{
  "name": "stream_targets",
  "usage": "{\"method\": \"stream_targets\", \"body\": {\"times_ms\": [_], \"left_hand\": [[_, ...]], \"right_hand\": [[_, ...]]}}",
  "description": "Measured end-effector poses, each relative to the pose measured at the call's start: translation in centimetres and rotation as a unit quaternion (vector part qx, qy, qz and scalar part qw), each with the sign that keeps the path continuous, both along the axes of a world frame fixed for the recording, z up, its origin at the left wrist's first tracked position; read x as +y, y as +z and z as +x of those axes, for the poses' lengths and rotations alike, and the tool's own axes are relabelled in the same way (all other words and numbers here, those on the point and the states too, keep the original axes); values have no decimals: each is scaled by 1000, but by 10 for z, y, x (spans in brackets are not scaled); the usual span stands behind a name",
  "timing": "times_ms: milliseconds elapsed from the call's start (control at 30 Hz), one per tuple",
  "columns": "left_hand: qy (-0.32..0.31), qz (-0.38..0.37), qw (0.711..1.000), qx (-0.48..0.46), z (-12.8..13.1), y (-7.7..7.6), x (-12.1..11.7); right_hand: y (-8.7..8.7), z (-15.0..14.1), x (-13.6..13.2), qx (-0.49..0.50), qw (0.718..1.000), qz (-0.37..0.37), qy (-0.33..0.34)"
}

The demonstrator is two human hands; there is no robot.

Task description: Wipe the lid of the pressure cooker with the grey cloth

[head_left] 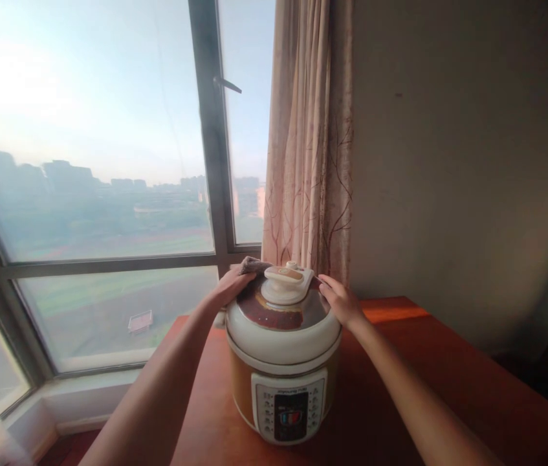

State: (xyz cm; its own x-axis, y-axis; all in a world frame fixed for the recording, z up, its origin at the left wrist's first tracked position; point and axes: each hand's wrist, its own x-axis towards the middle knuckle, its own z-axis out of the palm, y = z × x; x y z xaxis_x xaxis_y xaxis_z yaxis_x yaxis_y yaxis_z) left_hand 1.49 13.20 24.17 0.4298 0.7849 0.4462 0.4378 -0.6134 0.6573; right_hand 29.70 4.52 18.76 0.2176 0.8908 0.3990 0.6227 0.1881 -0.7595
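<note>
An electric pressure cooker (284,351) with a white rim and gold-brown sides stands upright on the table, its control panel (290,408) facing me. Its lid (274,318), dark red and shiny, is on and carries a white handle knob (283,285) with a small valve on top. My left hand (235,283) is closed on a greyish-brown cloth (253,264), pressed to the lid's far left side. At the lid's right side, my right hand (341,301) has its fingers bent together against the lid beside the knob. Its fingertips are partly hidden.
The reddish-brown wooden table (390,388) runs out to the right beneath the cooker. A large window (109,194) with a grey frame fills the left. Behind the cooker hangs a pinkish curtain (303,129), beside a plain wall (448,162).
</note>
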Motion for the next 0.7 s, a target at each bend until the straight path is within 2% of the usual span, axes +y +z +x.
{"method": "stream_targets", "body": {"times_ms": [133, 233, 467, 600, 700], "left_hand": [[-10, -11, 1000, -27, -9, -7, -22], [-2, 10, 999, -36, -15, -10, -44], [98, 101, 989, 41, -16, -15, -122], [127, 165, 977, 49, -8, -38, -160], [137, 195, 970, 46, -5, -56, -172]], "right_hand": [[-1, 0, 1, 12, 1000, 2, -3], [-1, 0, 1, 17, 1000, 3, 2], [-4, 2, 4, 31, 999, 10, 14], [-5, 3, 5, 35, 999, 9, 19], [-4, 3, 5, 31, 999, 9, 24]]}}
